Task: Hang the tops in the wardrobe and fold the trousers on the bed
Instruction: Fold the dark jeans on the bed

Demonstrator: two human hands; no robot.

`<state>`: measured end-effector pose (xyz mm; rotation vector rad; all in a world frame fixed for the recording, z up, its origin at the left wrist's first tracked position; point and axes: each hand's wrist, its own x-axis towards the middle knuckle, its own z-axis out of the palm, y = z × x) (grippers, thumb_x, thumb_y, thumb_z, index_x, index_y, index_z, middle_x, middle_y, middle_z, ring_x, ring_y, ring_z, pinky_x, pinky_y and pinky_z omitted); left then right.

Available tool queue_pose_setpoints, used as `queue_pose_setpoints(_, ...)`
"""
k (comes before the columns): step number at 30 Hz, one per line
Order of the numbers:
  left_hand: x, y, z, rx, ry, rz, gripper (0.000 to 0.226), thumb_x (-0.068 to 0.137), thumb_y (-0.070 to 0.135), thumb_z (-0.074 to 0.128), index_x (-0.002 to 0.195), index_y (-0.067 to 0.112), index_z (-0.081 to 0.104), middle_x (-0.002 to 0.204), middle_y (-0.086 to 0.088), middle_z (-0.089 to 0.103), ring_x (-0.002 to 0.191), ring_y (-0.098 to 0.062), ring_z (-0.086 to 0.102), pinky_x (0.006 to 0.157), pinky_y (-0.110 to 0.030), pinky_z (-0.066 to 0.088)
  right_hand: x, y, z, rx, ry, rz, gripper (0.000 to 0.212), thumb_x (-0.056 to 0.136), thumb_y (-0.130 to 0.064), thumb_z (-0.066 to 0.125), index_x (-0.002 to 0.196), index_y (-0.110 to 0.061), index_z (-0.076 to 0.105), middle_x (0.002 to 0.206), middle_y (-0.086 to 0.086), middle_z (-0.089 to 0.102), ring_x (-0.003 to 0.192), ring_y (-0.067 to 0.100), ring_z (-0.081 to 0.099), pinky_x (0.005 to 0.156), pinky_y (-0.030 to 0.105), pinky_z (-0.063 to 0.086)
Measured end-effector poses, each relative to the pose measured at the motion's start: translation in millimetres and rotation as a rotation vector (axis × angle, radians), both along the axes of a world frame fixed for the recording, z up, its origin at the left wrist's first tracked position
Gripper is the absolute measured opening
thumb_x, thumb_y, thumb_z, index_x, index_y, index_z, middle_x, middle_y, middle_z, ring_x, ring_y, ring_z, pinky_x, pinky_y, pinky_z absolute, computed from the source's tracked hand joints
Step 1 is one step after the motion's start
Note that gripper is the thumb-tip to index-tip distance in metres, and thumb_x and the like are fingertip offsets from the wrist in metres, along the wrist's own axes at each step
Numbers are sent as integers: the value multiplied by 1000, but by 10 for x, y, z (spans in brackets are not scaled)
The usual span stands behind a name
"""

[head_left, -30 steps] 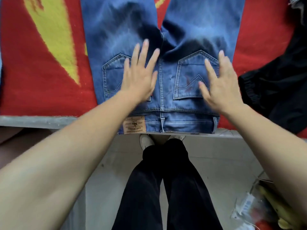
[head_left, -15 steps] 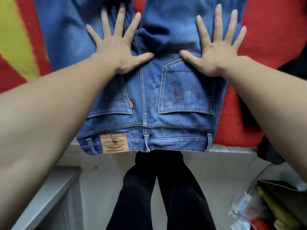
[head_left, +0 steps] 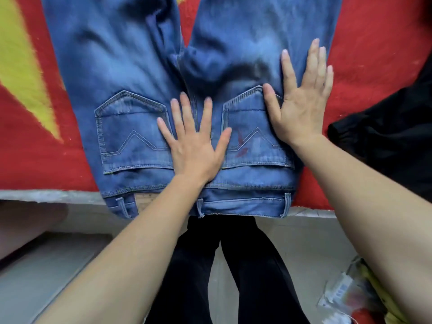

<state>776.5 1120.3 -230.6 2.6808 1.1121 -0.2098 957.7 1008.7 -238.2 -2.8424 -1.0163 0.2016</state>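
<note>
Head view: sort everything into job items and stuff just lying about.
Job: blue jeans, pressed flat by left hand and right hand; black garment, likely waiting its turn.
Lying about: red and yellow blanket underneath; plastic packets on the floor.

Layout: jeans [head_left: 131, 66] lie flat on the bed cover [head_left: 378, 43], back pockets up. The waistband is toward you and overhangs the bed edge [head_left: 46, 197]; the trouser legs run away from you. Your left hand [head_left: 194, 148] lies flat on the centre seam between the pockets. Your right hand [head_left: 301, 106] lies flat on the jeans' right side, over that pocket's upper corner. A second garment [head_left: 385, 148] lies on the cover right of the jeans, apart from them. Your legs [head_left: 252, 265] stand before the bed edge; packets [head_left: 339, 293] lie on the floor to their right.
</note>
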Motion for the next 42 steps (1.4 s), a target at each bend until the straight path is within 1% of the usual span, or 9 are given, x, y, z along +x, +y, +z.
queue_pose_setpoints(8, 74, -206, 156, 41, -10, 49, 59, 94, 47, 48, 144, 16, 45, 154, -25, 31, 144, -39, 27, 113, -59, 19, 129, -106, 188, 274, 150, -158, 74, 96, -53, 52, 150, -5, 38, 155, 23, 29, 144, 34, 31, 119, 34, 19)
queue_pose_setpoints(11, 190, -700, 344, -109, -333, -106, 18, 83, 20, 63, 98, 10, 64, 103, -12, 61, 94, -35, 56, 81, -48, 44, 420, -209, 252, 361, 271, -401, 54, 92, -48, 55, 129, -8, 54, 112, 1, 57, 114, 22, 55, 100, 26, 34)
queue_pose_setpoints(14, 250, -1259, 432, -324, -78, -196, 41, 90, 54, 56, 94, 13, 60, 90, -8, 58, 87, -32, 54, 72, -43, 42, 662, -302, 267, 266, 467, -468, 42, 92, -48, 57, 116, -14, 62, 82, -13, 57, 91, 10, 57, 93, 27, 42)
queue_pose_setpoints(17, 284, -1523, 377, -316, 195, -230, 64, 77, 77, 54, 106, 19, 53, 108, -4, 52, 102, -27, 47, 83, -42, 37, 724, -316, 277, 250, 593, -465, 36, 90, -55, 58, 109, -25, 65, 99, -12, 66, 99, 9, 60, 102, 35, 44)
queue_pose_setpoints(22, 377, -1397, 402, -510, 173, -107, 37, 77, 43, 67, 103, 18, 56, 106, -6, 62, 102, -30, 57, 76, -39, 41, 670, -274, 381, 149, 679, -456, 34, 89, -49, 64, 105, -20, 71, 112, -3, 71, 109, 18, 64, 102, 42, 46)
queue_pose_setpoints(28, 90, -1031, 877, -950, 41, 288, 17, 73, 27, 70, 78, 28, 54, 62, 11, 59, 68, -12, 57, 66, -27, 43, 530, -1, 816, 350, 917, -619, 13, 92, -24, 63, 80, -20, 66, 72, -9, 60, 49, -1, 48, 48, 17, 38)
queue_pose_setpoints(32, -339, -563, 1261, -1159, -15, 429, 21, 82, 13, 75, 79, 22, 56, 66, 4, 58, 58, -10, 49, 64, -25, 44, 391, 495, 1245, 437, 929, -551, 16, 87, -12, 57, 93, -19, 69, 79, 0, 62, 54, 7, 49, 44, 17, 33)
queue_pose_setpoints(37, -972, 252, 1573, -1182, -95, 559, 12, 84, 13, 77, 82, 9, 66, 70, 0, 59, 56, -7, 48, 58, -22, 44, -117, 1385, 1477, 511, 954, -276, 24, 94, -9, 56, 111, -4, 71, 108, 15, 73, 105, 30, 68, 94, 43, 54)
queue_pose_setpoints(42, -1682, 860, 1311, -948, -64, 572, 19, 82, 17, 80, 86, 1, 69, 73, -2, 58, 63, -11, 46, 57, -18, 40, -904, 2257, 1337, 388, 866, -29, 25, 97, -18, 53, 113, -10, 70, 107, 13, 72, 102, 31, 64, 93, 40, 49)
